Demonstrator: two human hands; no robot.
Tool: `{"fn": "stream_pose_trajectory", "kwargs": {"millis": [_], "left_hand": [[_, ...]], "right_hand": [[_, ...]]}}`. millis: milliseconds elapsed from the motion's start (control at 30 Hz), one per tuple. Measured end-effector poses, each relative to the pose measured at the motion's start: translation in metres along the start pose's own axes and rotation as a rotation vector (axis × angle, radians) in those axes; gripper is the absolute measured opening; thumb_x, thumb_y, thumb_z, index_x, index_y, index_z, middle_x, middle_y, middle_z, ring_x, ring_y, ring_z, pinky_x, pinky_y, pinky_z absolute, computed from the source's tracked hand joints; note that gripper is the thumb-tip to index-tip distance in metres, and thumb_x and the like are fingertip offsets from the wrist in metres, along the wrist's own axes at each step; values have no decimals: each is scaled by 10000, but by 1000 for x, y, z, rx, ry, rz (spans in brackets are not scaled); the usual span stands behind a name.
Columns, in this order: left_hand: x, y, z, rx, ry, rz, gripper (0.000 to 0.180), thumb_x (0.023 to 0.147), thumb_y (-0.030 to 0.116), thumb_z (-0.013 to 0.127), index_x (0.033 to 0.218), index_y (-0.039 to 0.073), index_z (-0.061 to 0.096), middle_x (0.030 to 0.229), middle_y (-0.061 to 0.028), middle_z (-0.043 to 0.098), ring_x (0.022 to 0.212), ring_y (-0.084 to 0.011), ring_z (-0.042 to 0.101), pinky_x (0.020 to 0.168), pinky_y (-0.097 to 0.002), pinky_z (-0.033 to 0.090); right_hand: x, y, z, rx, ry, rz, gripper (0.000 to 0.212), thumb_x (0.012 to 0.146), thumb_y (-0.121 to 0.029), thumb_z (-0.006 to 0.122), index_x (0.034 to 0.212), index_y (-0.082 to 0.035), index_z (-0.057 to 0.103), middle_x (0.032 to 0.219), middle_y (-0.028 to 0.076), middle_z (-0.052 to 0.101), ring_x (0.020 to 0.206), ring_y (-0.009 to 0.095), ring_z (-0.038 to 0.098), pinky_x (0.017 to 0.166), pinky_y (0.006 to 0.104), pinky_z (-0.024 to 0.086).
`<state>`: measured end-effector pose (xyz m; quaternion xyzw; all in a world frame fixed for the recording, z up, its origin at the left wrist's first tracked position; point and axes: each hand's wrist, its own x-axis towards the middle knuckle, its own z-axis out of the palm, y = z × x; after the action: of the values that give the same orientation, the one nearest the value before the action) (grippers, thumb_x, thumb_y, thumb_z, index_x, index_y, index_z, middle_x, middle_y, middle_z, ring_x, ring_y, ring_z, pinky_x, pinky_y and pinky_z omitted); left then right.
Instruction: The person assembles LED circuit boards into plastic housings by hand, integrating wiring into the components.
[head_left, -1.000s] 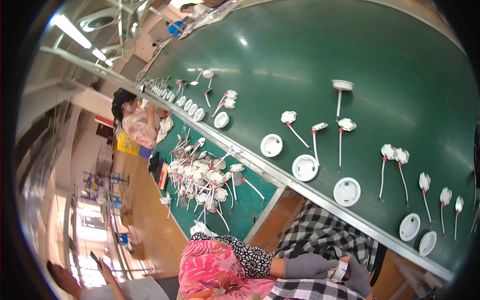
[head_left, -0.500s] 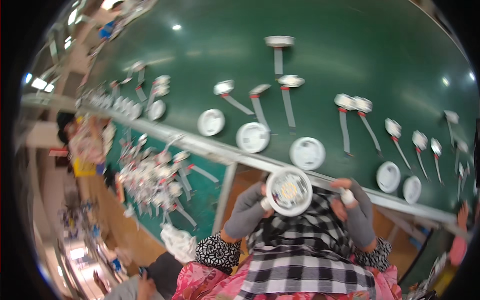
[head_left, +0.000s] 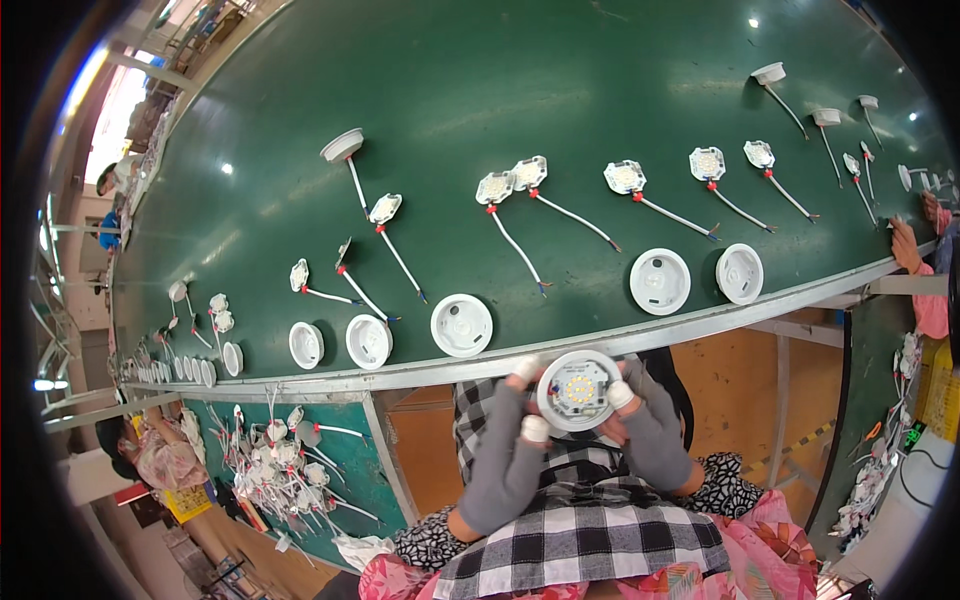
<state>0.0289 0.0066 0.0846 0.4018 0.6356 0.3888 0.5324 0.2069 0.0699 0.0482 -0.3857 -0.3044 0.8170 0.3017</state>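
A round white lamp housing (head_left: 549,408) with an LED board (head_left: 578,388) seated inside is held above my lap, its open face turned up. My left hand (head_left: 522,405), in a grey fingerless glove with white finger covers, grips the housing's left rim. On the opposite side, my right hand (head_left: 632,408) is closed around the edge, its covered thumb at the board's rim. The fingers beneath the housing are partly hidden. Just beyond, an empty white housing (head_left: 462,325) lies near the green table's edge.
White housings (head_left: 660,281) and LED boards with white cables (head_left: 626,178) are spread along the green table (head_left: 560,120). A metal rail (head_left: 640,336) edges it. At left, a lower side table holds a heap of wired boards (head_left: 285,460). Another person's hand (head_left: 905,245) rests at far right.
My right hand, apart from the housing before, has come in and now grips its right side. The left hand keeps its hold. The view has swung to the right along the table.
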Motion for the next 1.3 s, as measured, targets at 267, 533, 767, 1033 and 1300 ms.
{"fn": "stream_pose_trajectory", "kwargs": {"millis": [267, 533, 767, 1033, 1300], "left_hand": [[28, 7, 5, -45, -189, 40, 471, 966, 63, 407, 1423, -48, 406, 1237, -125, 589, 1093, -154, 573, 950, -300, 467], [24, -4, 16, 218, -127, 167, 493, 945, 96, 505, 1385, -82, 374, 1244, -226, 441, 1128, -309, 517, 983, -359, 423], [10, -17, 21, 84, 60, 65, 650, 924, 135, 518, 1456, -26, 182, 1212, -124, 388, 1063, -215, 476, 963, -349, 436], [18, -16, 10, 83, -91, 74, 444, 969, 67, 445, 1392, -55, 382, 1204, -251, 598, 1096, -321, 622, 930, -371, 485], [20, -22, 2, 142, -160, 39, 434, 951, 83, 471, 1371, -13, 422, 1107, -250, 638, 1001, -367, 661, 854, -386, 514]], "right_hand": [[1, -22, -26, -539, -129, -16, 441, 949, -370, 583, 1195, -6, 548, 866, 22, 597, 686, 87, 532, 622, 260, 449], [1, -17, -15, -649, 25, -179, 411, 953, -384, 600, 1044, 16, 629, 789, 69, 653, 703, 93, 578, 633, 261, 460], [1, 1, -6, -635, 157, -199, 313, 988, -285, 571, 1038, 24, 584, 794, 116, 631, 706, 122, 579, 642, 278, 474], [-2, -2, -3, -676, 85, -69, 323, 982, -313, 581, 1041, 5, 585, 783, 102, 653, 608, 99, 617, 553, 256, 476], [6, -18, -7, -755, 29, 69, 419, 907, -383, 653, 998, 23, 607, 719, 99, 621, 612, 95, 572, 561, 276, 459]]}}
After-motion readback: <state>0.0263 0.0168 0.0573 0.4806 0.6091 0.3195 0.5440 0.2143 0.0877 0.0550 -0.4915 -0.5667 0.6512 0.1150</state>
